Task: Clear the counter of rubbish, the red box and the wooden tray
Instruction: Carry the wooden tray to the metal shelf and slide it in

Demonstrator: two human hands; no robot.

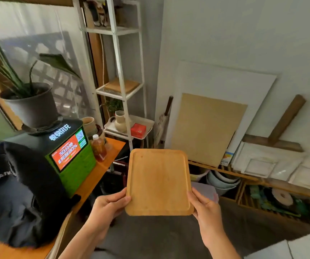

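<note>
The wooden tray [159, 181] is held in the air in front of me, off the counter, its hollow side up and empty. My left hand [108, 205] grips its near left corner and my right hand [207, 207] grips its near right corner. The red box [138, 130] lies on a white tray [148, 124] on the low shelf of the white metal rack [119, 71], beside a beige vase [120, 121]. The orange counter [98, 174] runs along my left side.
On the counter stand a green machine with a lit screen [72, 157], a bottle of brown drink [98, 147], a potted plant [31, 103] and a black bag [14, 195]. Boards and canvases [206, 128] lean on the right wall above low wooden shelves [262, 191].
</note>
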